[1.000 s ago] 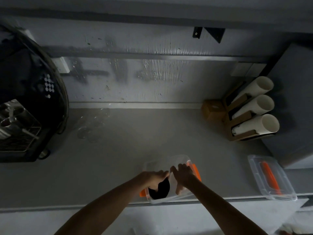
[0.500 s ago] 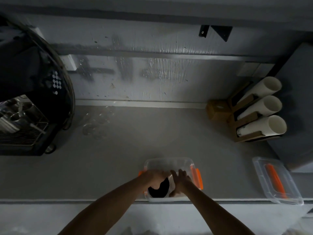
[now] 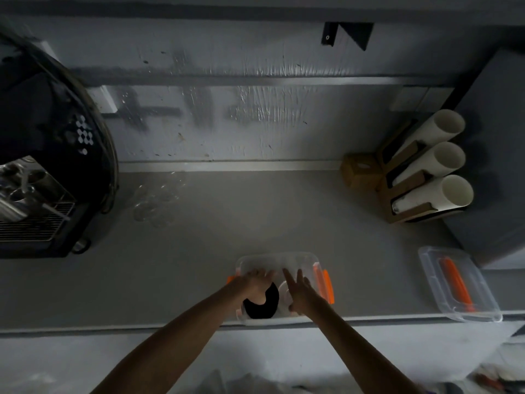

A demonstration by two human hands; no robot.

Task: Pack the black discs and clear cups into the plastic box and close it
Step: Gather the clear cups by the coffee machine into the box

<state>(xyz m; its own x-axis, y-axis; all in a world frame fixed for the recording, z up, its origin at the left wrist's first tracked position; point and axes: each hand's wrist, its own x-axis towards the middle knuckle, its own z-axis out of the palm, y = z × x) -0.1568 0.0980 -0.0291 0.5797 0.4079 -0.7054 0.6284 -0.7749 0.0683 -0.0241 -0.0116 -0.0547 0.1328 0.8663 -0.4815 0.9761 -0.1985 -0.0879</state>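
The clear plastic box with orange side latches stands at the counter's front edge. A stack of black discs sits in its left half. My left hand is inside the box, fingers curled over the top of the discs. My right hand reaches into the right half with fingers straight and apart, beside a pale round shape I cannot identify. Several clear cups stand at the back left of the counter, apart from both hands. The box's clear lid with an orange handle lies at the right.
A black coffee machine with a metal drip grate fills the left side. A wooden holder with three white cup stacks stands at the back right, next to a grey cabinet. The counter edge runs just under the box.
The black discs have gone from tilted in my left hand to lower in the box. My right hand's fingers have spread and straightened. The view has shifted slightly.
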